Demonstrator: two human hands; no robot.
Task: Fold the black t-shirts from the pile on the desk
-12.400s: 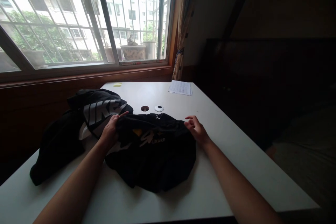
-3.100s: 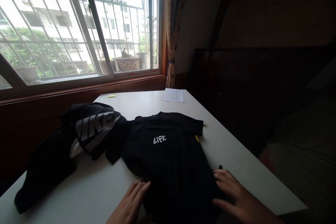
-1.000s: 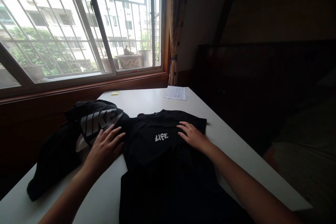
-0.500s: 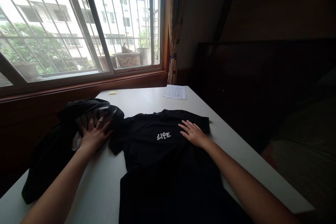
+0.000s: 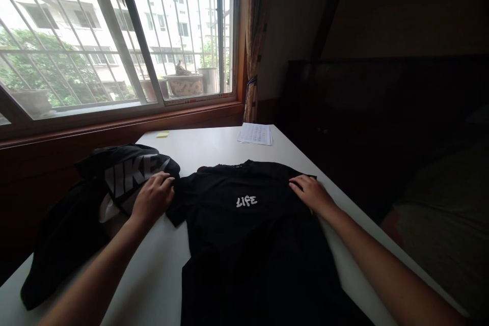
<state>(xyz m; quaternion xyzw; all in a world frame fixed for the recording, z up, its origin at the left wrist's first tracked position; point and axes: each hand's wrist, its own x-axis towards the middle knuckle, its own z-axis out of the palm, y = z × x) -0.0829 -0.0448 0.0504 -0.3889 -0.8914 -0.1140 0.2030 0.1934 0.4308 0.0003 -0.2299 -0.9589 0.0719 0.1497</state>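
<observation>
A black T-shirt (image 5: 244,234) with small white lettering on its chest lies spread on the white table (image 5: 206,142). To its left is a crumpled black garment (image 5: 69,229) with large pale letters. My left hand (image 5: 155,196) is over the right edge of that garment, beside the T-shirt's left sleeve, fingers bent and slightly apart, holding nothing visible. On the T-shirt's right sleeve rests my right hand (image 5: 311,193), its fingers extended and the sleeve partly hidden beneath them.
Papers (image 5: 255,134) lie at the table's far edge, and a small yellow note (image 5: 162,134) is at the far left. Behind the table are a barred window and a tied curtain (image 5: 251,91). The right side is dark.
My left hand has moved right, uncovering the pale letters. My right hand has slid right to the sleeve, and the T-shirt has shifted slightly right.
</observation>
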